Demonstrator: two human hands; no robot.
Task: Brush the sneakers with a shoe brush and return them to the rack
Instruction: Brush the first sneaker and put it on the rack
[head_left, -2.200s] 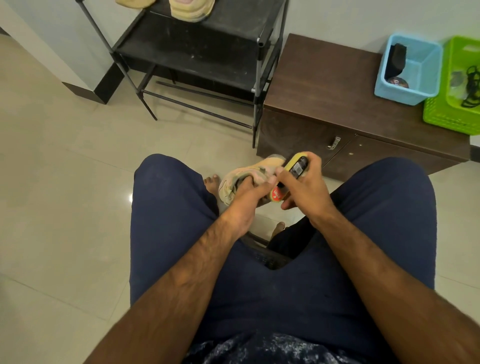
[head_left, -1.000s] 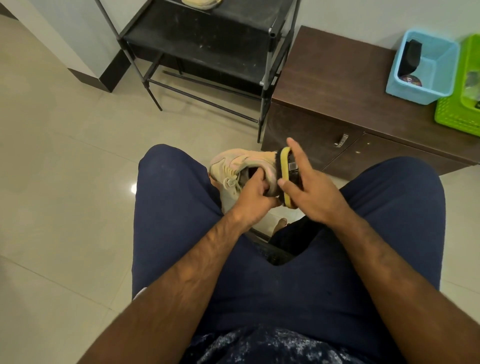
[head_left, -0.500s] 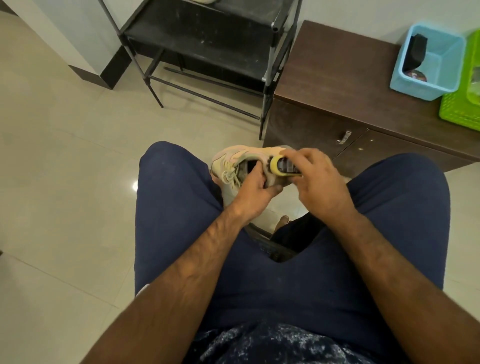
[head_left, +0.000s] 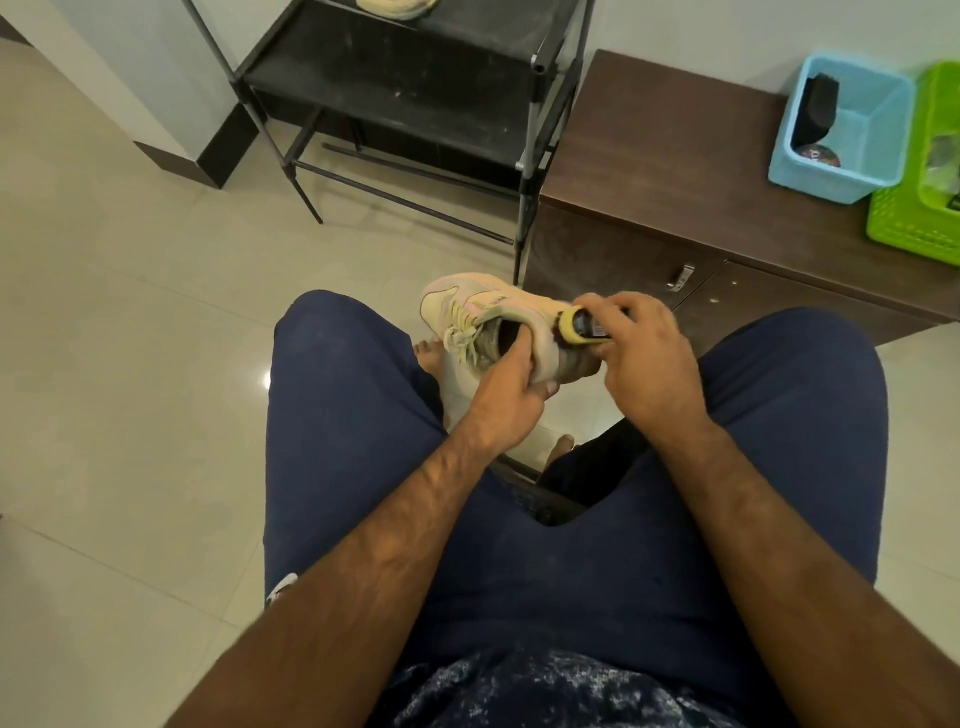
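A pale yellow-and-pink sneaker (head_left: 470, 312) is held between my knees, toe pointing away to the left. My left hand (head_left: 506, 397) grips it at the collar, fingers inside the opening. My right hand (head_left: 641, 358) holds a yellow-backed shoe brush (head_left: 584, 328) with its bristles pressed against the sneaker's heel side. A second sneaker (head_left: 397, 6) lies on the black shoe rack (head_left: 415, 78) at the top, mostly cut off by the frame edge.
A dark brown cabinet (head_left: 670, 150) stands right of the rack, carrying a light blue basket (head_left: 841, 127) with a black brush in it and a green basket (head_left: 922, 171). My bare feet rest on the tiled floor (head_left: 130, 338) below the sneaker.
The brush has shifted along the heel side of the sneaker, from upright against it to lying along its upper edge. The sneaker has turned a little in my left hand.
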